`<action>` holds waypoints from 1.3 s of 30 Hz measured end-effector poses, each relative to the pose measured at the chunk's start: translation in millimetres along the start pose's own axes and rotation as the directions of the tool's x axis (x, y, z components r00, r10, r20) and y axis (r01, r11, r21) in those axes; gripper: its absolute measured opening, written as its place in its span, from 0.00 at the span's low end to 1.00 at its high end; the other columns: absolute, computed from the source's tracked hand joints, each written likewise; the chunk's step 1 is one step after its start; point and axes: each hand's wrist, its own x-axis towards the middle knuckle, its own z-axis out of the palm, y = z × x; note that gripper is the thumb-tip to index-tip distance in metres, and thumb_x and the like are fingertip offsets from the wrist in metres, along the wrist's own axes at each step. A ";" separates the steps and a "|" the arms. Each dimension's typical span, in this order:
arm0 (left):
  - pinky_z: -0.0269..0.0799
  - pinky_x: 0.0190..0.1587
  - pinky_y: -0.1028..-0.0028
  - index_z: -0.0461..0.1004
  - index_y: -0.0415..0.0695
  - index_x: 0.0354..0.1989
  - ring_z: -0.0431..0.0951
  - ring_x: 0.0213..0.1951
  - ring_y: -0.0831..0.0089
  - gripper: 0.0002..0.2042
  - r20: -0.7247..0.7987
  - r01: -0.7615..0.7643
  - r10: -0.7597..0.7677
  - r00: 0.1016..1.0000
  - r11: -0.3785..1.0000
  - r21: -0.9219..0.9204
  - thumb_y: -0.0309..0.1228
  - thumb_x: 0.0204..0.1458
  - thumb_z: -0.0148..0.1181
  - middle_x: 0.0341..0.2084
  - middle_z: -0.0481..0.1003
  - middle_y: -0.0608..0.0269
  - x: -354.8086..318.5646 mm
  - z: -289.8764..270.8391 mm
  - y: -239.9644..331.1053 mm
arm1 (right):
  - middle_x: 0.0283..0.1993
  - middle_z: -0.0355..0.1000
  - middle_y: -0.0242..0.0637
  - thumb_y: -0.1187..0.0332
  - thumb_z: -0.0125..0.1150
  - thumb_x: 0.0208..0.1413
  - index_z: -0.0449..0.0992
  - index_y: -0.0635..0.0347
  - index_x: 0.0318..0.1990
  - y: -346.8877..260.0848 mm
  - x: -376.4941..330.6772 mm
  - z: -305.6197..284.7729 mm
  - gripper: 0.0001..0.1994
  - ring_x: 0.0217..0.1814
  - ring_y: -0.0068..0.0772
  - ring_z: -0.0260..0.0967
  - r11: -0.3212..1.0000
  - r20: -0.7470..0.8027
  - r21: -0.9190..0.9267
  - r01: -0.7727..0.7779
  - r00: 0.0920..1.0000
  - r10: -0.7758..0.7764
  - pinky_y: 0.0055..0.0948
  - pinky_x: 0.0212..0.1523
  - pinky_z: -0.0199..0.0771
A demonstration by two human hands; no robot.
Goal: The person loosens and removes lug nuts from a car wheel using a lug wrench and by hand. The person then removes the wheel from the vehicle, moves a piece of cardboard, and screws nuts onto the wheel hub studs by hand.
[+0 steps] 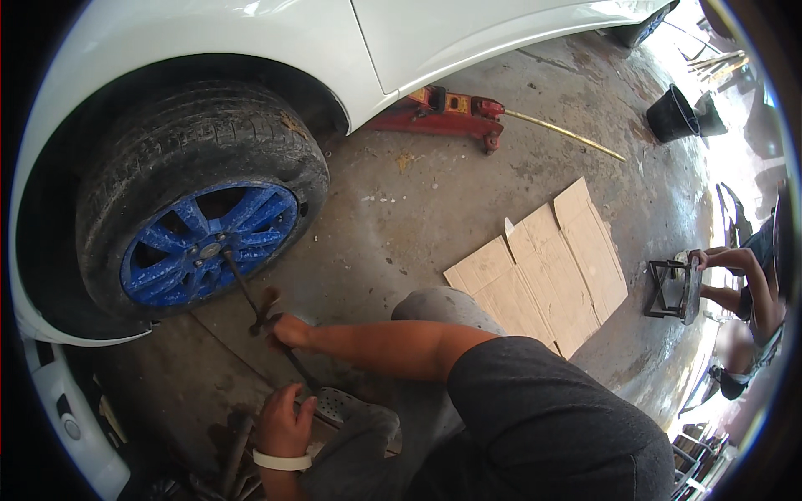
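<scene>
In front of me on the left is a car wheel with a blue rim (271, 203) and a worn black tire (200, 134), mounted on a white car (276, 29). A dark cross-shaped lug wrench (242, 280) runs from the lug nuts near the hub out toward me. My right hand (291, 331) is closed around it near its crossing. My left hand (284, 426), with a pale wristband, hangs below the wrench near my knee. Its fingers are loosely bent, thumb apart, with nothing seen in them.
A red floor jack (443, 123) with a long handle reaches under the car. Flattened cardboard (543, 267) lies on the concrete at my right. Beyond are a black bucket (672, 115) and another person (756, 292) with hands at a small dark stool (675, 288). Metal parts lie lower left.
</scene>
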 end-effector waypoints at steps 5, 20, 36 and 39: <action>0.75 0.48 0.59 0.75 0.36 0.52 0.80 0.47 0.49 0.19 0.125 0.047 -0.047 0.991 0.999 0.001 0.38 0.59 0.61 0.44 0.80 0.45 2.2 5.3 -5.9 | 0.33 0.78 0.41 0.59 0.60 0.64 0.75 0.67 0.49 5.9 1.5 1.8 0.18 0.32 0.35 0.78 0.941 -0.083 -0.316 0.121 0.985 -0.154 0.35 0.34 0.79; 0.76 0.47 0.60 0.75 0.37 0.52 0.81 0.45 0.50 0.20 0.181 0.054 -0.042 0.983 0.997 -0.060 0.42 0.61 0.60 0.45 0.79 0.44 -2.0 8.1 -3.4 | 0.36 0.79 0.44 0.61 0.61 0.65 0.73 0.68 0.49 2.5 -1.1 12.6 0.16 0.34 0.37 0.81 0.998 -0.120 -0.028 0.055 0.991 -0.058 0.37 0.30 0.82; 0.81 0.39 0.67 0.69 0.37 0.49 0.81 0.42 0.66 0.16 0.151 0.510 -0.519 0.842 0.672 -0.537 0.33 0.61 0.64 0.42 0.78 0.56 35.8 127.4 -117.5 | 0.41 0.77 0.48 0.70 0.54 0.66 0.70 0.70 0.50 2.2 -12.9 17.5 0.12 0.39 0.38 0.79 0.987 -0.193 0.142 0.073 0.980 -0.044 0.37 0.41 0.82; 0.83 0.43 0.64 0.70 0.38 0.50 0.82 0.43 0.65 0.11 0.242 0.442 -0.448 0.860 0.419 -0.793 0.29 0.63 0.59 0.42 0.78 0.55 35.3 127.3 -115.0 | 0.45 0.78 0.49 0.65 0.53 0.68 0.69 0.70 0.56 -0.5 -33.6 15.9 0.17 0.43 0.38 0.79 0.996 -0.131 0.090 -0.003 0.991 0.015 0.36 0.46 0.80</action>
